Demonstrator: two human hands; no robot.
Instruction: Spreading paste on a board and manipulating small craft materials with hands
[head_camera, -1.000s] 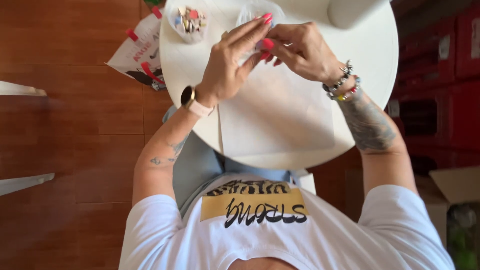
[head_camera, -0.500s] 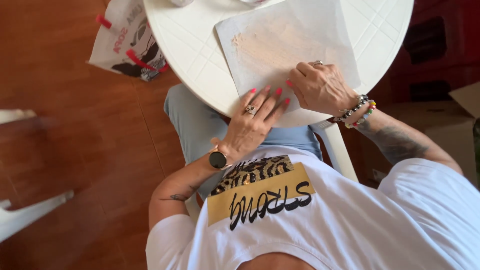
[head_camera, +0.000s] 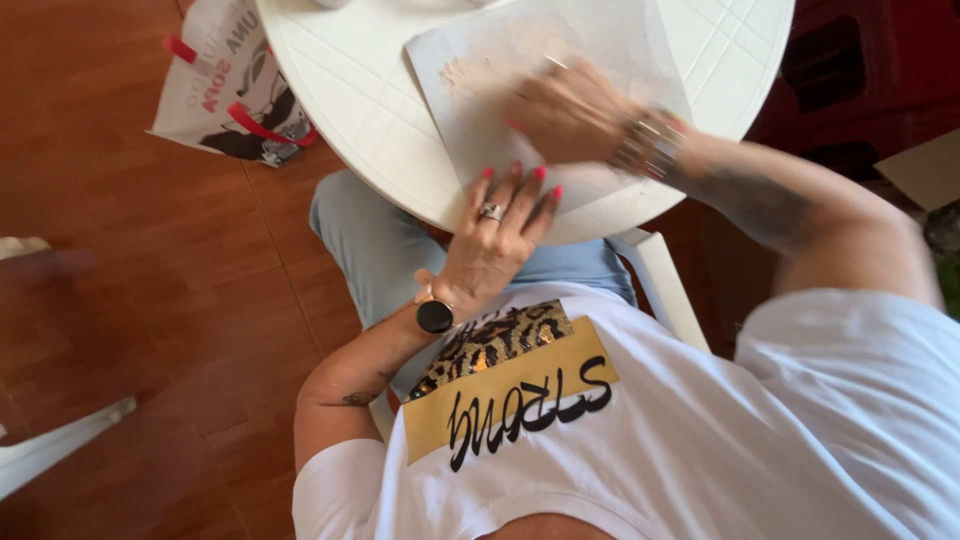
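A grey-white sheet (head_camera: 600, 40) with a pale beige patch (head_camera: 490, 65) lies on a round white plastic table (head_camera: 350, 90). My left hand (head_camera: 500, 225), wearing a ring and a black watch, lies flat with its fingers spread on the sheet's near edge at the table rim. My right hand (head_camera: 570, 110), with beaded bracelets at the wrist, is blurred and rests curled on the middle of the sheet, beside the beige patch. A thin pale stick-like thing (head_camera: 555, 62) shows just above its fingers; the blur hides whether the hand grips it.
A white shopping bag with red handles (head_camera: 230, 90) lies on the red-brown tiled floor (head_camera: 150, 300) left of the table. A white chair part (head_camera: 60, 450) is at the lower left, a table leg (head_camera: 665, 295) by my knees, and a cardboard flap (head_camera: 925, 170) at the right.
The view has tilted down towards my lap. Both hands came down from the far side of the table. The left now rests at the near rim, the right has shifted up onto the sheet.
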